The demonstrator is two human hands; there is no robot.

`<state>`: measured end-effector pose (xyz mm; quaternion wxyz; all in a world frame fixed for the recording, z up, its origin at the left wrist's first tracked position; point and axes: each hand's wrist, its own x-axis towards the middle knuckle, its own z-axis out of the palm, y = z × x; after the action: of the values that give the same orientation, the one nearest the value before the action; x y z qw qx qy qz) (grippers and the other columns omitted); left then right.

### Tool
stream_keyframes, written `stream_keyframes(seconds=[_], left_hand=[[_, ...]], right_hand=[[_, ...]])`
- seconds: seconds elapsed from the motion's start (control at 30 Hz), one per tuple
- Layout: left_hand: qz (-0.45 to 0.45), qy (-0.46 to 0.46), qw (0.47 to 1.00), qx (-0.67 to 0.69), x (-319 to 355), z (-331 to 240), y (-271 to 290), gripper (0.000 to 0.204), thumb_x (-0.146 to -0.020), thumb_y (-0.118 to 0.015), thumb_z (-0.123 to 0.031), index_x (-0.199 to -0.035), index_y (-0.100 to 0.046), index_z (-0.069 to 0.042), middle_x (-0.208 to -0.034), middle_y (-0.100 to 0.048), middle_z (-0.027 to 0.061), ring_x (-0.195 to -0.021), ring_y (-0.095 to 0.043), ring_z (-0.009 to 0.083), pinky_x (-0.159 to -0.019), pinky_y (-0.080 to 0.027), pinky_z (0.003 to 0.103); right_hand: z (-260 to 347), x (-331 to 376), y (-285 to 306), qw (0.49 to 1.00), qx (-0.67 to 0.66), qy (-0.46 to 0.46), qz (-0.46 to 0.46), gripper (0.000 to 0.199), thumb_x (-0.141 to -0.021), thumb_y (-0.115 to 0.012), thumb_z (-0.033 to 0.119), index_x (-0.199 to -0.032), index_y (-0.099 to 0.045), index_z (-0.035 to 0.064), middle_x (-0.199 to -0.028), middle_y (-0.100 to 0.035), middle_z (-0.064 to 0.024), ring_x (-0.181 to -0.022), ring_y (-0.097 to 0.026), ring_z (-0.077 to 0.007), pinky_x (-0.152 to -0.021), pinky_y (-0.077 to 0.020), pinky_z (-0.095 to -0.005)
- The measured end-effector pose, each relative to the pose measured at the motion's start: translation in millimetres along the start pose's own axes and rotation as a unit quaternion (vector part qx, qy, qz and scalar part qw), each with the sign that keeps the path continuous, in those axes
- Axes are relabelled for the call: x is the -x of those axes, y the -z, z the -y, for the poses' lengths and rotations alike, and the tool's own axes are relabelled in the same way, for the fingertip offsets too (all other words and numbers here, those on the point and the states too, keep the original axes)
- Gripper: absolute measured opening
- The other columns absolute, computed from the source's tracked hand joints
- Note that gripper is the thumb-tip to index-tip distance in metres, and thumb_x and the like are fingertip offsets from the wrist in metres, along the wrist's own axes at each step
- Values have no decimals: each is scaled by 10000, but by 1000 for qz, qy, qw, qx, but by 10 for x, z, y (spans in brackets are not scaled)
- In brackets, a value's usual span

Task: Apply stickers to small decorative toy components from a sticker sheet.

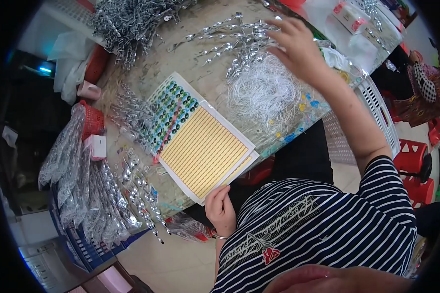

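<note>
My left hand [220, 211] is at the near edge of a yellow sheet with rows of thin dark strips [204, 152], its fingers curled together; whether they grip the sheet or something small is hidden. Farther off, my right hand [293, 48] reaches over the table with fingers apart, beside silver twisted foil strands [230, 45] fanned out on the tabletop. Below it lies a loose tangle of white string [266, 92]. Beside the yellow sheet, and partly under it, is a sheet of green and blue oval stickers [173, 110], with a pink strip across it.
A big heap of silver tinsel [129, 24] stands at the far left. Bagged silver strands [85, 205] hang over the left edge, near a red basket [93, 121] and a small white box [97, 147]. A white plastic basket [376, 105] sits at right, with a person nearby.
</note>
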<state>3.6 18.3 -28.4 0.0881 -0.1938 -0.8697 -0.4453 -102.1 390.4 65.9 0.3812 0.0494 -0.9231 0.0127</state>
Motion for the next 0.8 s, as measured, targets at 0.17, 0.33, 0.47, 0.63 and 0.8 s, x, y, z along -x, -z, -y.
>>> stream_keyframes(seconds=[0.17,0.33,0.47,0.63,0.8], left_hand=[[20,-1,1000,22,-61,-30,-2,143,-784,-604,66,-893,-672,2,-899,-641,114,-833,-618,241,-759,-481,303],[38,-6,999,26,-83,-8,17,138,-784,-608,72,-889,-669,6,-885,-646,121,-824,-627,230,-753,-485,293],[21,-12,999,27,-162,-39,22,125,-799,-603,69,-902,-655,22,-877,-638,126,-810,-616,223,-754,-481,292],[-90,-62,994,-30,-319,-169,35,256,-801,-630,7,-1055,-614,38,-1042,-580,165,-871,-563,283,-749,-467,332],[18,-145,988,44,-719,-512,-80,467,-835,-648,-152,-1220,-489,58,-1129,-532,187,-957,-523,312,-773,-456,370]], right_hand=[[-518,240,-202,991,66,-71,95,294,-765,-678,163,-1022,-591,48,-1099,-583,-127,-999,-557,-312,-826,-459,-406],[-543,456,-75,964,-41,-138,222,191,-833,-627,170,-951,-581,28,-907,-615,-141,-782,-608,-284,-699,-483,-361],[-204,384,248,928,-247,-191,202,145,-888,-566,135,-958,-575,9,-780,-581,-124,-720,-574,-220,-664,-463,-328],[492,539,334,952,-198,65,223,157,-764,-610,108,-919,-632,96,-787,-583,-22,-772,-572,-222,-752,-422,-354],[1158,670,339,913,-249,183,266,168,-734,-547,150,-882,-622,124,-790,-555,-6,-823,-547,-175,-851,-384,-359]])
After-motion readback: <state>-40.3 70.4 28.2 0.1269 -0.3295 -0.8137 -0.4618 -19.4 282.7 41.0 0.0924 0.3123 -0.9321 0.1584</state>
